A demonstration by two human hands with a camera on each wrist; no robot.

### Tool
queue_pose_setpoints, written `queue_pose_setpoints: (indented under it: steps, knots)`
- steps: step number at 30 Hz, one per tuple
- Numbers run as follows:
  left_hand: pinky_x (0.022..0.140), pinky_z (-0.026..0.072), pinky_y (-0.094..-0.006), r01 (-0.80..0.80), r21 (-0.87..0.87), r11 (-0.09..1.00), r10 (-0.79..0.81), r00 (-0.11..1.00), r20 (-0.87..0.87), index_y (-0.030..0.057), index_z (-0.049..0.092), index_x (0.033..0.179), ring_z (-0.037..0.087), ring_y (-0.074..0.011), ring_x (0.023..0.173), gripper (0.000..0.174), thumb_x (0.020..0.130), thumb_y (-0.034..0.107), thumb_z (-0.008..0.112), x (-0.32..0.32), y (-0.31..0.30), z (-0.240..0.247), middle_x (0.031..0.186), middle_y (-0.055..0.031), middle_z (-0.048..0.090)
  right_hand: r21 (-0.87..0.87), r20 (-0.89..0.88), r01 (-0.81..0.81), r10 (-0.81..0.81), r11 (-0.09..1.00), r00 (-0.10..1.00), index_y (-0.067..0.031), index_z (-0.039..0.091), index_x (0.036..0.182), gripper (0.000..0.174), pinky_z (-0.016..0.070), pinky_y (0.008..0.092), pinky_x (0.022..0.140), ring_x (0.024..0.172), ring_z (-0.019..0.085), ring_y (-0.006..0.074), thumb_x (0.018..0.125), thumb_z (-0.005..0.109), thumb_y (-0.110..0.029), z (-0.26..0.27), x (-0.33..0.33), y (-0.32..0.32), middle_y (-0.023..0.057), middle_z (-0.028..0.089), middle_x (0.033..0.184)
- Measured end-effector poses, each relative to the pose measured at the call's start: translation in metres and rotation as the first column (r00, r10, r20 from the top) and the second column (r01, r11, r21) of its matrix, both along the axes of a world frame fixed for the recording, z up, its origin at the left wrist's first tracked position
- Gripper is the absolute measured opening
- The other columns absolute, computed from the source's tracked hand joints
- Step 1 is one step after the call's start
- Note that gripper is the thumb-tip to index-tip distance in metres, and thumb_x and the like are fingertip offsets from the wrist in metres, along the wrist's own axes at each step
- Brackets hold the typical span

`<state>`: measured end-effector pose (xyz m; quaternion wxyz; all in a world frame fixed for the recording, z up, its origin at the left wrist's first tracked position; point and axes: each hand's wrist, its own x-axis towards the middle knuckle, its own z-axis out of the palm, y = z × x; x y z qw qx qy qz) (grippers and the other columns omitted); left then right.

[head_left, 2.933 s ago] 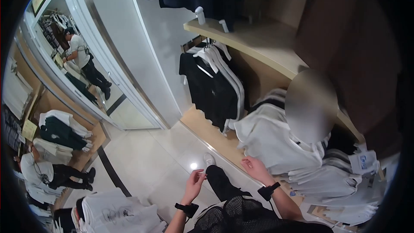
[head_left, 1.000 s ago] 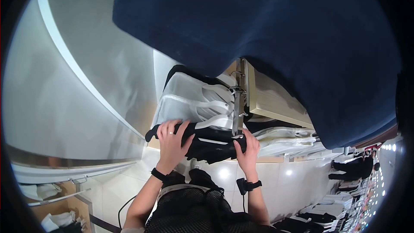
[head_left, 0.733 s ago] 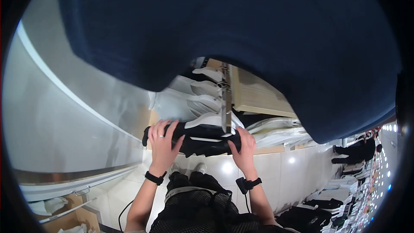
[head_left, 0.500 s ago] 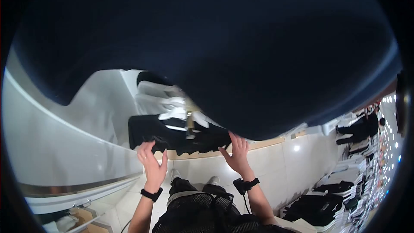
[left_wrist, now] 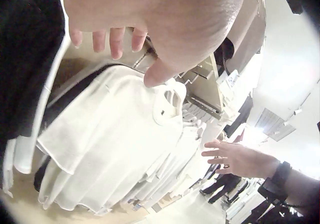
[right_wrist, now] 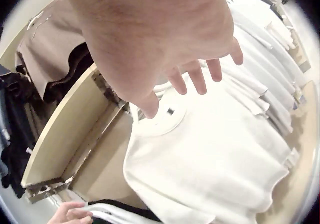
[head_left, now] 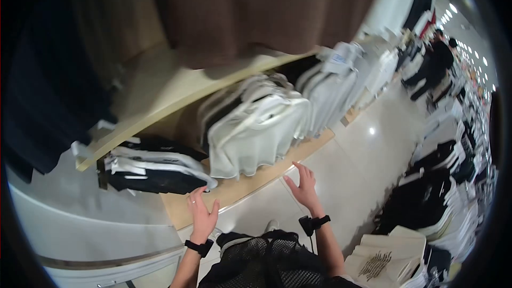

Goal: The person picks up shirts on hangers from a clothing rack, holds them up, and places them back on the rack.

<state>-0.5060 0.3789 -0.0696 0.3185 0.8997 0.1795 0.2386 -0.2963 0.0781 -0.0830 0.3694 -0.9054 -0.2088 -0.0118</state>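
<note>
My left hand (head_left: 204, 216) is held up with fingers spread, its fingertips right by the edge of a black T-shirt (head_left: 160, 181) on a white hanger. That shirt hangs at the front of a short row under the shelf. My right hand (head_left: 305, 188) hovers in front of the rack, fingers extended and holding nothing. Nearest to it hangs a white shirt (head_left: 256, 141) with a round neck. In the right wrist view this white shirt (right_wrist: 210, 149) shows a small dark neck label. The left wrist view shows the same white shirt (left_wrist: 120, 129) beyond my left fingers.
Above the rack runs a pale wooden shelf (head_left: 176, 104), with brown garments (head_left: 266, 10) and a navy garment (head_left: 48, 101) hanging over it. More grey shirts (head_left: 333, 93) hang farther right. A row of folded or hung clothes (head_left: 416, 197) lines the right side; people stand far back.
Both hands have let go of the black T-shirt they held on the rail and drawn back. My view has turned right, bringing the white shirts and brown garments in front.
</note>
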Motion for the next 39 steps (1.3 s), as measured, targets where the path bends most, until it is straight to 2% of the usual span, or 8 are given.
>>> queue_pose_setpoints:
  steps: [8, 15, 23, 29, 32, 34, 38, 39]
  knots:
    - [0.116, 0.0352, -0.0546, 0.170, 0.029, 0.985, -0.167, 0.983, -0.072, 0.0049, 0.049, 0.148, 0.046, -0.0416, 0.134, 0.065, 0.092, 0.019, 0.079, 0.086, -0.094, 0.025, 0.143, -0.0192, 0.053, 0.094, -0.121, 0.159, -0.147, 0.983, 0.982, -0.0072, 0.060, 0.146, 0.060, 0.0393, 0.0538, 0.115, 0.135, 0.054, 0.0402, 0.100, 0.075, -0.044, -0.006, 0.010, -0.143, 0.0150, 0.065, 0.144]
    - [0.116, 0.0355, -0.0534, 0.345, 0.036, 0.938, -0.337, 0.930, -0.144, 0.0073, 0.049, 0.149, 0.047, -0.0397, 0.135, 0.066, 0.091, 0.019, 0.080, 0.185, -0.147, 0.021, 0.146, -0.0173, 0.052, 0.127, -0.273, 0.228, -0.187, 0.966, 0.944, 0.0000, 0.062, 0.143, 0.055, 0.0478, 0.0461, 0.113, 0.131, 0.063, 0.0362, 0.104, 0.073, -0.037, -0.012, 0.060, -0.191, 0.0207, 0.071, 0.136]
    - [0.117, 0.0353, -0.0540, 0.401, -0.035, 0.916, -0.402, 0.915, -0.045, 0.0071, 0.049, 0.150, 0.046, -0.0414, 0.137, 0.067, 0.092, 0.018, 0.080, 0.356, -0.183, -0.012, 0.148, -0.0194, 0.051, 0.178, -0.350, 0.255, -0.181, 0.950, 0.919, -0.0017, 0.064, 0.140, 0.051, 0.0549, 0.0444, 0.105, 0.124, 0.069, 0.0341, 0.105, 0.072, -0.038, 0.003, 0.229, -0.218, 0.0183, 0.073, 0.133]
    - [0.121, 0.0310, -0.0568, 0.367, -0.006, 0.930, -0.367, 0.930, 0.036, 0.0051, 0.048, 0.150, 0.039, -0.0437, 0.142, 0.068, 0.091, 0.015, 0.080, 0.481, -0.216, 0.011, 0.154, -0.0213, 0.045, 0.170, -0.366, 0.067, -0.001, 0.983, 0.931, -0.0014, 0.065, 0.139, 0.048, 0.0573, 0.0434, 0.099, 0.120, 0.072, 0.0321, 0.106, 0.072, -0.034, 0.041, 0.365, -0.226, 0.0196, 0.074, 0.131]
    - [0.122, 0.0275, -0.0583, 0.312, 0.076, 0.947, -0.316, 0.947, 0.056, 0.0051, 0.047, 0.151, 0.033, -0.0444, 0.145, 0.070, 0.090, 0.016, 0.081, 0.526, -0.232, 0.022, 0.159, -0.0196, 0.038, 0.186, -0.224, 0.007, 0.035, 0.983, 0.974, -0.0013, 0.065, 0.139, 0.048, 0.0572, 0.0437, 0.099, 0.118, 0.072, 0.0334, 0.105, 0.072, -0.034, 0.043, 0.428, -0.243, 0.0198, 0.074, 0.129]
    - [0.122, 0.0271, -0.0579, 0.137, 0.194, 0.971, -0.141, 0.990, 0.007, 0.0052, 0.048, 0.151, 0.033, -0.0440, 0.145, 0.069, 0.091, 0.017, 0.080, 0.548, -0.237, 0.021, 0.159, -0.0194, 0.040, 0.222, -0.276, 0.098, -0.034, 0.970, 0.961, -0.0024, 0.059, 0.145, 0.054, 0.0569, 0.0442, 0.099, 0.121, 0.070, 0.0361, 0.104, 0.073, -0.034, 0.059, 0.465, -0.241, 0.0210, 0.069, 0.138]
    - [0.121, 0.0280, -0.0567, 0.160, 0.005, 0.987, -0.160, 0.987, -0.028, 0.0047, 0.046, 0.152, 0.040, -0.0419, 0.142, 0.070, 0.092, 0.016, 0.080, 0.571, -0.251, 0.040, 0.155, -0.0197, 0.044, 0.209, -0.221, 0.019, 0.028, 0.978, 0.975, -0.0061, 0.048, 0.156, 0.062, 0.0483, 0.0481, 0.114, 0.134, 0.059, 0.0372, 0.104, 0.072, -0.031, 0.078, 0.528, -0.249, 0.0203, 0.057, 0.152]
    - [0.121, 0.0287, -0.0561, 0.135, 0.053, 0.989, -0.135, 0.991, 0.001, 0.0046, 0.045, 0.152, 0.043, -0.0417, 0.141, 0.070, 0.092, 0.017, 0.080, 0.579, -0.254, 0.030, 0.153, -0.0200, 0.046, 0.148, -0.066, -0.020, 0.030, 0.989, 0.997, -0.0072, 0.044, 0.159, 0.069, 0.0435, 0.0499, 0.118, 0.141, 0.052, 0.0401, 0.102, 0.074, -0.031, 0.071, 0.554, -0.250, 0.0213, 0.049, 0.158]
